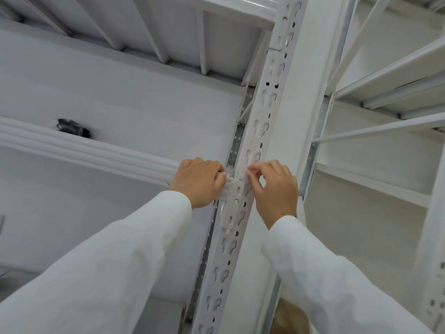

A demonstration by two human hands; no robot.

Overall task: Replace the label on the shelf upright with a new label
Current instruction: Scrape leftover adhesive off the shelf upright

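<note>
Label [237,171], clear and hard to make out, lies across the upright [261,116] between both hands, just above the beam [96,153] joint. Left hand [201,182], at its nine o'clock, curls its fingers over the beam end and pinches the label's edge. Right hand [274,186], at three o'clock, pinches the other edge with thumb and fingertips. Both sleeves [108,261] are white.
</note>
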